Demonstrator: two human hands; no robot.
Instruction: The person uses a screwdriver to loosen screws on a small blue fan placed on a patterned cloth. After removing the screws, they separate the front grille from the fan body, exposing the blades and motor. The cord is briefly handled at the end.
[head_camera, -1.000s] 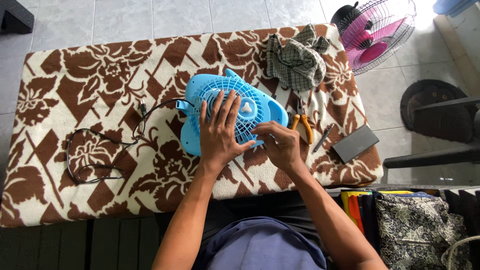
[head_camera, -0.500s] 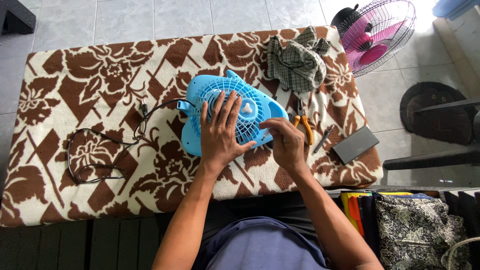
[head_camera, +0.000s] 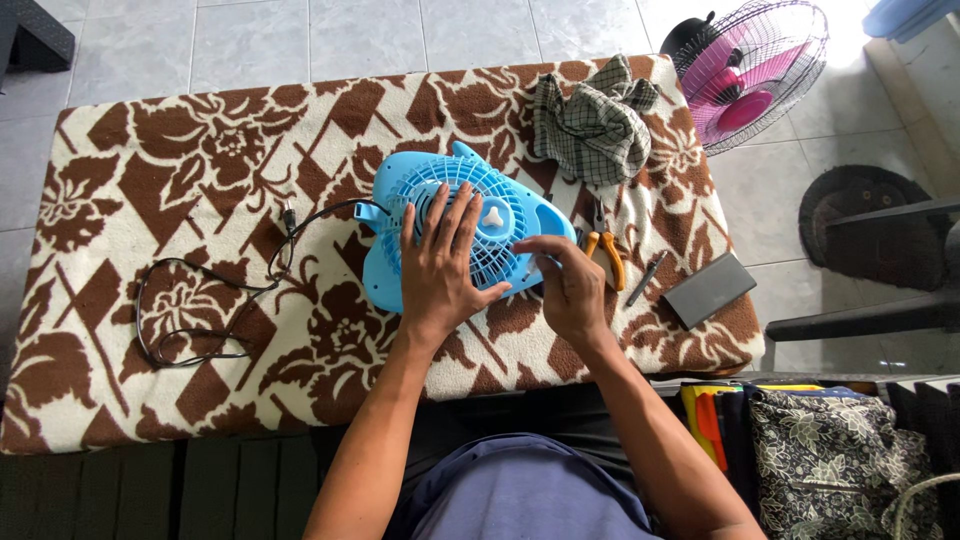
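A blue fan (head_camera: 470, 225) lies grille-up mid-blanket (head_camera: 150, 200). The left hand (head_camera: 440, 265) presses flat on it, fingers spread; the right hand (head_camera: 565, 285) is at its right edge — pinched on what, I cannot tell. Pliers (head_camera: 605, 250), a pen (head_camera: 645, 278) and a checked cloth (head_camera: 595, 120) lie right — a black cord (head_camera: 215, 300) left.

Light-blue fan (head_camera: 500, 215), brown-and-cream floral blanket (head_camera: 180, 190)

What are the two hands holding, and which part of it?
The left hand lies flat on the grille of the blue fan, pressing rather than gripping. The right hand touches the fan's lower right edge; anything pinched in its fingers is too small to tell.
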